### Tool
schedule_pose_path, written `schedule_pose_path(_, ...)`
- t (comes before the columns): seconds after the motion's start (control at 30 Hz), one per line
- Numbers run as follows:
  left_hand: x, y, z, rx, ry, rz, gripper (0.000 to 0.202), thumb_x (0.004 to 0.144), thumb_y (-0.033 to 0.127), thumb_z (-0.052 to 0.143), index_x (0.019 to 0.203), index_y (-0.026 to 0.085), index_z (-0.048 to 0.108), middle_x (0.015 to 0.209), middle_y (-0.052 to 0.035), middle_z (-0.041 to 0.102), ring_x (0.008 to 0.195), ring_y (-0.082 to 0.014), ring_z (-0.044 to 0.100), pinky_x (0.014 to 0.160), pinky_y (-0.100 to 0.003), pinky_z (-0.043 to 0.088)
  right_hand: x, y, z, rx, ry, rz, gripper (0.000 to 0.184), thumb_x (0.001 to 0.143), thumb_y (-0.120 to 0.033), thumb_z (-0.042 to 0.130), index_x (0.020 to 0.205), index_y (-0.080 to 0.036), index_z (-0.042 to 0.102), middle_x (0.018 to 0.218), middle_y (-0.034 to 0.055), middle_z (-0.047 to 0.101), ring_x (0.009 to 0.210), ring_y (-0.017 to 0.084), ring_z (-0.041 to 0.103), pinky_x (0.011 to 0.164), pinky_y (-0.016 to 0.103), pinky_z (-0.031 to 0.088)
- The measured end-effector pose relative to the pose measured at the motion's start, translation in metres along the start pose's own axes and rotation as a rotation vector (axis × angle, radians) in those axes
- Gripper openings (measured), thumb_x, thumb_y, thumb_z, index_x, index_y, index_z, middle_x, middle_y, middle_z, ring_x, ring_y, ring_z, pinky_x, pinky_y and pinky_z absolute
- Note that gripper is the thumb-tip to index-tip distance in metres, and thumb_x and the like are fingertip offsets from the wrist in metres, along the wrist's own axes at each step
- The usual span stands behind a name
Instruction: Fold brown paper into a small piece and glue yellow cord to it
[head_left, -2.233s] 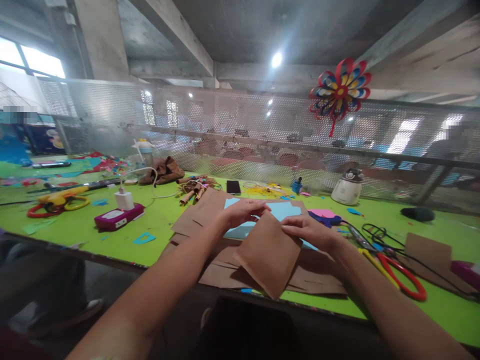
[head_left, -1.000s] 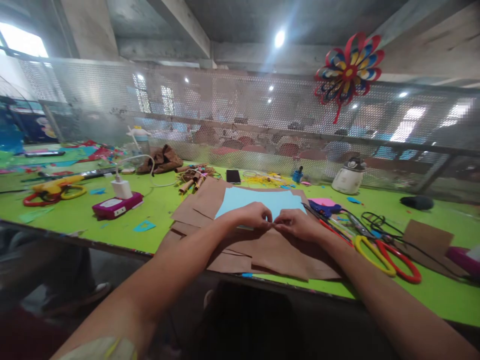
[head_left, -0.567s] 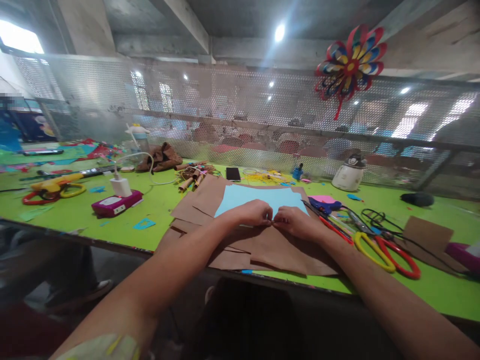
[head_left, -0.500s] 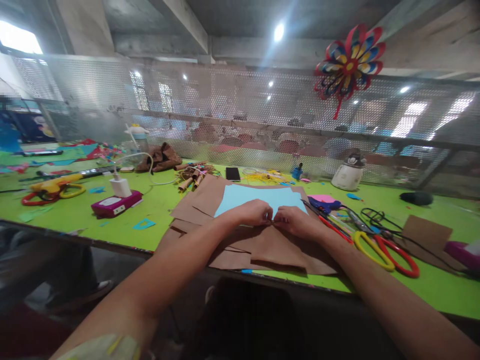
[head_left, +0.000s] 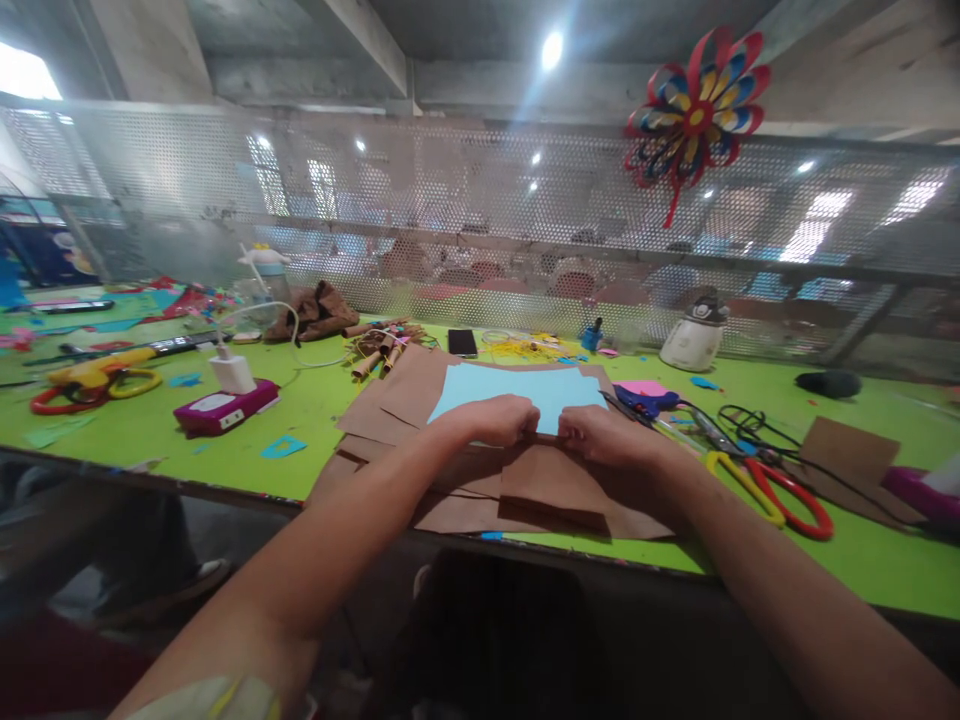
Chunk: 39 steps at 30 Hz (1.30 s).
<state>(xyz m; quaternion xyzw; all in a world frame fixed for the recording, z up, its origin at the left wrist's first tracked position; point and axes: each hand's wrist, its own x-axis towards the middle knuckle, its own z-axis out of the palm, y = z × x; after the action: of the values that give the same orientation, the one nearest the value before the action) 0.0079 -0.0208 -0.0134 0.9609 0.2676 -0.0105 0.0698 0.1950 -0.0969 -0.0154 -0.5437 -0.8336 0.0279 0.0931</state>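
My left hand (head_left: 507,420) and my right hand (head_left: 592,434) are side by side over the near edge of a light blue paper sheet (head_left: 517,387). Both have curled, closed fingers, pinching the upper edge of a small brown paper piece (head_left: 553,480) with a short gap between them. That piece stretches toward me, its lower edge lifted and casting a shadow. Beneath everything is a loose stack of larger brown paper sheets (head_left: 390,395). The fingertips themselves are partly hidden behind the knuckles.
Red-and-yellow-handled scissors (head_left: 765,495) and a blue-handled tool (head_left: 645,402) rest right of the papers. A purple power strip (head_left: 226,408) with a white charger, a yellow glue gun (head_left: 101,372), a phone (head_left: 462,343) and a white bottle (head_left: 694,335) surround them on the green table (head_left: 247,480).
My hands have drawn slightly apart along the brown piece's upper edge, fingers curling tighter. The camera view has shifted a little.
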Motion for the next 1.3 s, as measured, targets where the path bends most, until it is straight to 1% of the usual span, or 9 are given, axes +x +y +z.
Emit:
schedule_pose_path(0.1,-0.004,0.001,-0.002,0.02,-0.001,-0.027,0.026,0.065,0.01,0.052,0.087,0.017,0.062,0.081,-0.0038,0.063,0.068,-0.0145,0.052,0.054,-0.022,0.034,-0.008,-0.009,-0.006,-0.011,0.054,0.018,0.011,0.07,-0.009,0.049,0.065,-0.017,0.053,0.068,0.0034,0.058,0.059,0.011,0.043,0.05,0.022,0.027)
schedule_pose_path(0.3,-0.008,0.007,-0.006,0.097,0.0,-0.054,0.019,0.068,0.015,0.053,0.085,0.017,0.062,0.082,-0.0053,0.063,0.069,-0.0161,0.054,0.055,-0.024,0.035,0.001,0.01,0.0,0.003,-0.067,-0.033,0.01,0.068,-0.009,0.049,0.066,-0.018,0.053,0.07,0.0033,0.058,0.06,0.013,0.045,0.05,0.023,0.026)
schedule_pose_path(0.4,-0.007,0.007,-0.007,0.149,-0.005,-0.021,0.021,0.067,0.012,0.051,0.084,0.016,0.064,0.081,-0.0062,0.063,0.069,-0.017,0.054,0.057,-0.024,0.036,0.003,0.017,0.005,-0.017,-0.077,-0.039,0.011,0.069,-0.009,0.049,0.071,-0.018,0.053,0.075,0.0039,0.058,0.063,0.013,0.046,0.051,0.023,0.026)
schedule_pose_path(0.53,-0.007,0.009,-0.01,0.171,-0.011,-0.026,0.024,0.066,0.011,0.051,0.086,0.016,0.064,0.081,-0.0069,0.064,0.069,-0.0176,0.055,0.056,-0.024,0.036,0.001,0.017,0.007,-0.078,-0.082,-0.066,0.008,0.072,-0.012,0.05,0.078,-0.018,0.052,0.081,0.0052,0.058,0.067,0.015,0.047,0.054,0.023,0.027)
schedule_pose_path(0.7,-0.011,0.011,-0.012,0.19,-0.007,-0.061,0.017,0.068,0.017,0.052,0.08,0.016,0.064,0.078,-0.0081,0.064,0.064,-0.0181,0.055,0.053,-0.025,0.036,0.0,0.012,0.009,-0.179,-0.063,-0.109,0.006,0.078,-0.015,0.048,0.081,-0.017,0.052,0.086,0.0075,0.057,0.073,0.017,0.05,0.058,0.025,0.028)
schedule_pose_path(0.8,-0.013,0.012,-0.011,0.215,0.004,-0.051,0.016,0.068,0.016,0.051,0.078,0.017,0.064,0.076,-0.0078,0.063,0.063,-0.0186,0.055,0.05,-0.025,0.035,0.002,0.009,0.011,-0.267,-0.059,-0.144,0.009,0.08,-0.016,0.047,0.086,-0.017,0.052,0.089,0.0089,0.056,0.076,0.019,0.05,0.059,0.027,0.028)
schedule_pose_path(0.93,-0.014,0.016,-0.013,0.241,0.006,-0.047,0.017,0.07,0.015,0.05,0.08,0.015,0.064,0.076,-0.0088,0.063,0.065,-0.0193,0.057,0.052,-0.026,0.036,0.003,0.007,0.016,-0.328,-0.041,-0.158,0.009,0.08,-0.017,0.046,0.087,-0.018,0.051,0.088,0.0088,0.056,0.077,0.02,0.05,0.059,0.028,0.028)
schedule_pose_path(1.13,-0.016,0.018,-0.016,0.217,-0.014,-0.075,0.022,0.067,0.014,0.052,0.084,0.016,0.065,0.081,-0.0094,0.064,0.069,-0.0195,0.058,0.055,-0.026,0.039,0.003,0.006,0.016,-0.334,0.001,-0.143,0.011,0.077,-0.013,0.045,0.085,-0.017,0.052,0.087,0.0083,0.057,0.075,0.019,0.05,0.058,0.028,0.026)
schedule_pose_path(1.3,-0.014,0.01,-0.014,0.13,0.011,-0.116,0.025,0.065,0.024,0.055,0.087,0.02,0.065,0.082,-0.0065,0.065,0.071,-0.0186,0.056,0.057,-0.025,0.038,0.005,0.007,0.01,-0.248,0.043,-0.084,0.012,0.074,-0.009,0.047,0.079,-0.018,0.053,0.083,0.0056,0.057,0.07,0.016,0.048,0.058,0.026,0.027)
